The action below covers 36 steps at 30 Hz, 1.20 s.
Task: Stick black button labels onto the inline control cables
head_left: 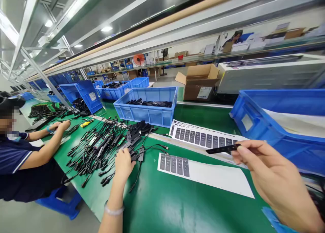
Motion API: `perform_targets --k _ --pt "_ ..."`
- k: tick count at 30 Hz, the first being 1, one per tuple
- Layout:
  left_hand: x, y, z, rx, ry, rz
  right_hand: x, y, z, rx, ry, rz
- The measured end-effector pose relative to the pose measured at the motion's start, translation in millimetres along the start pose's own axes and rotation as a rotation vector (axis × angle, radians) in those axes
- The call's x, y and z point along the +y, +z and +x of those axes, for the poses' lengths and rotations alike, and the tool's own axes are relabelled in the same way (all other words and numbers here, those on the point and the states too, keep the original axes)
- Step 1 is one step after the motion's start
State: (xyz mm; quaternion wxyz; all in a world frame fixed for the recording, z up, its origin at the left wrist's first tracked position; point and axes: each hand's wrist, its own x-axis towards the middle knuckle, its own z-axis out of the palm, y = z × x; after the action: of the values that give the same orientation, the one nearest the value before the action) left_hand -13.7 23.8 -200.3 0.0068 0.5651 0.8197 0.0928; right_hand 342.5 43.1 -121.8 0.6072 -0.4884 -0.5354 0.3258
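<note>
My right hand (266, 172) pinches a thin black label strip (222, 148) between thumb and fingers, held above the green table (162, 199). My left hand (123, 163) rests on a heap of black cabled modules (106, 145), fingers curled over one of them. A white backing sheet (218, 175) with a few grey labels at its left end lies between my hands. A fuller label sheet (200, 136) lies behind it.
Blue crates (148, 106) with black parts stand at the back, and a large blue crate (276, 124) is at the right. A cardboard box (199, 82) sits beyond. At the left, a person in a dark shirt (15, 158) works at the table.
</note>
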Motion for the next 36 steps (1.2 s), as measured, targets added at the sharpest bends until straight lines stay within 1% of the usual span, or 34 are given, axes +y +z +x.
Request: perform_targets --k 3,7,10,13,14,15,16,17,18,19,20,21,23,24,25,27,30,33,36 --pt "-12 0.7 -6 -0.023 -0.007 0.024 7 1 2 -0.039 -0.027 -0.033" --pt "-17 0.3 -8 -0.058 0.001 -0.040 10 0 4 -0.070 -0.053 -0.032" --pt "-15 -6.0 -2 -0.030 0.024 -0.213 8 -1 3 -0.083 -0.069 -0.030" --pt "0 -16.0 4 -0.039 0.067 -0.469 6 2 1 -0.092 -0.070 0.001" --pt "9 -19.6 5 -0.054 0.084 -0.582 5 4 0 -0.102 -0.072 0.021" --pt "20 -23.2 5 -0.086 0.097 -0.753 5 6 -1 -0.114 -0.073 0.043" --pt "32 -26.7 3 -0.133 0.099 -0.975 4 8 -2 -0.130 -0.073 0.063" --pt "46 -30.0 0 -0.193 0.088 -1.243 4 10 -3 -0.148 -0.071 0.079" --pt "60 -33.0 -4 -0.279 0.064 -1.528 3 11 -4 -0.162 -0.070 0.092" --pt "74 -35.5 -9 -0.378 0.032 -1.759 3 13 -5 -0.174 -0.071 0.101" --pt "87 -37.2 -15 -0.486 0.005 -1.915 3 14 -7 -0.187 -0.075 0.107" --pt "99 -38.0 -21 -0.597 -0.012 -1.994 2 15 -8 -0.204 -0.082 0.112" --pt "117 -36.5 -34 -0.765 -0.015 -2.036 1 18 -10 -0.246 -0.099 0.119" --pt "124 -34.4 -41 -0.816 0.000 -2.025 0 19 -11 -0.268 -0.104 0.118" --pt "128 -31.6 -47 -0.841 0.024 -2.002 -1 20 -12 -0.289 -0.107 0.114" --pt "133 -25.4 -58 -0.859 0.076 -1.937 -1 24 -14 -0.322 -0.101 0.098" --pt "133 -18.5 -69 -0.882 0.151 -1.866 0 32 -16 -0.375 -0.066 0.080" --pt "130 -15.9 -75 -0.928 0.202 -1.861 4 38 -20 -0.445 -0.011 0.067" --pt "127 -15.6 -78 -0.967 0.215 -1.866 7 42 -24 -0.495 0.043 0.056"
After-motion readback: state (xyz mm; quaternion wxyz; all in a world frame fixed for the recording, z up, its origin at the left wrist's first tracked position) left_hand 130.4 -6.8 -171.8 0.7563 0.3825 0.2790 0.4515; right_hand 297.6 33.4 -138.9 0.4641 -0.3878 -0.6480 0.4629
